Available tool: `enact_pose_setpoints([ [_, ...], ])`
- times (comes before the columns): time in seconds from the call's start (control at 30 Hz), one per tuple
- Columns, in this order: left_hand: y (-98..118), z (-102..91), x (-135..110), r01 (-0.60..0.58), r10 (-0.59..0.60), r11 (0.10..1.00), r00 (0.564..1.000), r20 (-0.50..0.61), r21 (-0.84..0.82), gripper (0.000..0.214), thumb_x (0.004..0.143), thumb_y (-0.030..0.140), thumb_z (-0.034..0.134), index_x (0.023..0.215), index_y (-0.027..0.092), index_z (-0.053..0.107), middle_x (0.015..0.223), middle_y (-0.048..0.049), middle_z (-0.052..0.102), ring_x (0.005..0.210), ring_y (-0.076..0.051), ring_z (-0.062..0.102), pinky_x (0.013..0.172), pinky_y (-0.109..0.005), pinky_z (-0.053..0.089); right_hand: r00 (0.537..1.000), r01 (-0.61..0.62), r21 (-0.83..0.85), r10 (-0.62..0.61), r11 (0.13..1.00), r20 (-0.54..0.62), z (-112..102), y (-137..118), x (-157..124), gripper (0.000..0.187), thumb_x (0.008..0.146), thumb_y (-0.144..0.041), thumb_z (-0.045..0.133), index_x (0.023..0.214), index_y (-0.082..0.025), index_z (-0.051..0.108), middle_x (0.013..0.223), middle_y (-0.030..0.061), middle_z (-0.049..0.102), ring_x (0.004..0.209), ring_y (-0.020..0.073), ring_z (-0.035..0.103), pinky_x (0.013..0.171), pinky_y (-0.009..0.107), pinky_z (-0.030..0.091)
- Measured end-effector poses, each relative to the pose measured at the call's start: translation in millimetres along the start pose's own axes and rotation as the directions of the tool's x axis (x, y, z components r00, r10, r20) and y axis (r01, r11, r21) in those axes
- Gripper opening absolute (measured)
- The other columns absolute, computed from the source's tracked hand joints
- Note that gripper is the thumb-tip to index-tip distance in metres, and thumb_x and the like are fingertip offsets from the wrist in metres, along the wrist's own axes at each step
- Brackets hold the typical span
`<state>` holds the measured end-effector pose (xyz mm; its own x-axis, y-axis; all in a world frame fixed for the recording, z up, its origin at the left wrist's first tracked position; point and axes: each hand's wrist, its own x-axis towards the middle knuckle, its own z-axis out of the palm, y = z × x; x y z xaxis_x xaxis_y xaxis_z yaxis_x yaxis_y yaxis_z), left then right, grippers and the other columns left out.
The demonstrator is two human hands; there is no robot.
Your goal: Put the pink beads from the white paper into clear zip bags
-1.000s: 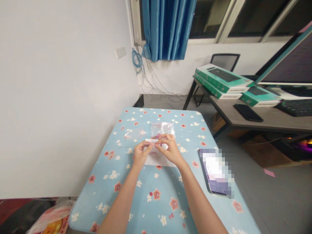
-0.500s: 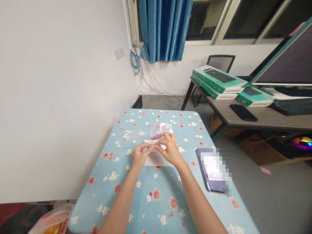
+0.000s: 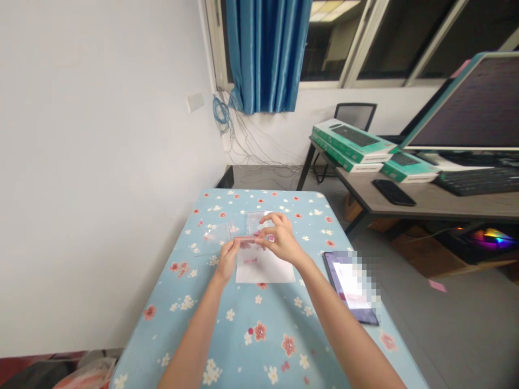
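My left hand (image 3: 229,259) and my right hand (image 3: 281,241) meet above a blue floral tablecloth (image 3: 227,319). Between them they pinch a thin pink strip (image 3: 246,238), possibly a short bead strand; its exact form is too small to tell. Just beyond my right fingers lies a clear zip bag (image 3: 257,222) with pink beads, partly hidden by that hand. A second clear bag (image 3: 214,235) lies left of my left hand. Below both hands is a white paper sheet (image 3: 265,268) with a few pink bits (image 3: 250,261) on it.
A tablet or phone with a pixelated screen (image 3: 351,287) lies at the table's right edge. Beyond the table, a desk holds green boxes (image 3: 352,141), a monitor (image 3: 458,102), a keyboard (image 3: 476,181) and a black phone (image 3: 393,192). A white wall runs along the left.
My hands have risen slightly off the paper, showing more of it and the pink bits. The pink strip is now visible between my fingers. The whole scene sits lower in view as my head tilted up.
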<state>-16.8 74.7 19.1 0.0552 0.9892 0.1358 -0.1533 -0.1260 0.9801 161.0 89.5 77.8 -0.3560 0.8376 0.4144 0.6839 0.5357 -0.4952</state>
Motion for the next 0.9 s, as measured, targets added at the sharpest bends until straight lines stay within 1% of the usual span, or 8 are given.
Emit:
enact_pose_setpoints([
  [0.07, -0.4, -2.4, 12.0, 0.016, -0.015, 0.999, 0.999, -0.031, 0.029, 0.044, 0.073, 0.057, 0.06, 0.079, 0.015, 0.072, 0.078, -0.0072, 0.071, 0.073, -0.017, 0.062, 0.072, -0.029, 0.048, 1.0, -0.029, -0.026, 0.028, 0.999, -0.001, -1.5, 8.3, 9.7, 0.021, 0.083, -0.039, 0.062, 0.071, -0.023, 0.071, 0.109, 0.0066, 0.058, 0.108, 0.027, 0.042, 0.091, 0.045, 0.033],
  [0.17, 0.4, -3.9, 35.9, 0.039, -0.033, 0.995, 0.997, -0.067, 0.092, 0.041, 0.063, 0.055, 0.07, 0.069, 0.014, 0.068, 0.066, -0.003, 0.066, 0.06, -0.012, 0.056, 0.062, -0.025, 0.045, 0.998, -0.056, -0.094, 0.059, 0.994, 0.031, -4.1, 24.5, 24.9, 0.018, 0.084, -0.037, 0.06, 0.078, -0.024, 0.072, 0.108, 0.0069, 0.059, 0.106, 0.0267, 0.044, 0.088, 0.043, 0.034],
  [0.27, -1.3, -2.9, 63.5, 0.054, -0.047, 0.993, 0.996, -0.069, 0.107, 0.041, 0.063, 0.055, 0.069, 0.071, 0.014, 0.066, 0.066, -0.0022, 0.066, 0.058, -0.011, 0.056, 0.059, -0.023, 0.045, 0.996, -0.062, -0.185, 0.073, 0.981, 0.053, -5.3, 42.0, 40.3, 0.016, 0.083, -0.036, 0.061, 0.084, -0.024, 0.072, 0.109, 0.0075, 0.059, 0.107, 0.0279, 0.044, 0.087, 0.042, 0.033],
  [0.4, -12.1, 1.2, 98.2, 0.072, -0.063, 0.985, 0.996, -0.061, 0.159, 0.041, 0.064, 0.053, 0.068, 0.075, 0.014, 0.064, 0.069, -0.0042, 0.067, 0.056, -0.011, 0.057, 0.057, -0.024, 0.046, 0.992, -0.092, -0.269, 0.113, 0.959, 0.063, -0.4, 62.5, 59.4, 0.016, 0.084, -0.034, 0.06, 0.087, -0.023, 0.071, 0.111, 0.0085, 0.058, 0.112, 0.03, 0.041, 0.088, 0.041, 0.032],
  [0.53, -28.1, 3.7, 124.0, 0.048, -0.033, 0.96, 0.998, -0.06, 0.275, 0.032, 0.067, 0.044, 0.067, 0.077, 0.014, 0.063, 0.068, -0.0043, 0.066, 0.059, -0.013, 0.059, 0.058, -0.025, 0.047, 0.984, -0.137, -0.303, 0.165, 0.943, 0.069, 9.3, 77.6, 72.4, 0.016, 0.084, -0.033, 0.057, 0.087, -0.023, 0.07, 0.108, 0.0085, 0.058, 0.111, 0.029, 0.042, 0.087, 0.04, 0.032],
  [0.7, -42.5, -1.8, 139.5, -0.032, 0.05, 0.872, 0.998, -0.024, 0.488, 0.012, 0.068, 0.025, 0.065, 0.075, 0.015, 0.064, 0.07, -0.0027, 0.066, 0.066, -0.014, 0.059, 0.069, -0.028, 0.048, 0.977, -0.169, -0.342, 0.203, 0.924, 0.066, 20.5, 88.0, 79.2, 0.019, 0.085, -0.031, 0.053, 0.088, -0.021, 0.07, 0.105, 0.0095, 0.058, 0.107, 0.0273, 0.043, 0.087, 0.039, 0.032],
  [0.77, -44.0, -6.1, 141.6, -0.069, 0.068, 0.824, 0.997, 0.023, 0.562, 0.012, 0.067, 0.021, 0.064, 0.078, 0.016, 0.065, 0.075, -0.0027, 0.068, 0.069, -0.015, 0.059, 0.073, -0.03, 0.048, 0.975, -0.175, -0.354, 0.211, 0.919, 0.065, 25.3, 89.6, 79.4, 0.02, 0.086, -0.031, 0.053, 0.089, -0.021, 0.069, 0.105, 0.0098, 0.059, 0.107, 0.0275, 0.043, 0.087, 0.039, 0.031],
  [0.9, -39.9, -14.2, 143.3, -0.16, 0.08, 0.732, 0.985, 0.15, 0.663, 0.02, 0.065, 0.017, 0.066, 0.084, 0.018, 0.067, 0.084, -0.0029, 0.069, 0.076, -0.017, 0.06, 0.08, -0.032, 0.047, 0.973, -0.185, -0.37, 0.223, 0.911, 0.064, 34.6, 90.3, 77.0, 0.02, 0.086, -0.03, 0.052, 0.088, -0.02, 0.069, 0.102, 0.0101, 0.06, 0.103, 0.0274, 0.045, 0.086, 0.039, 0.032],
])
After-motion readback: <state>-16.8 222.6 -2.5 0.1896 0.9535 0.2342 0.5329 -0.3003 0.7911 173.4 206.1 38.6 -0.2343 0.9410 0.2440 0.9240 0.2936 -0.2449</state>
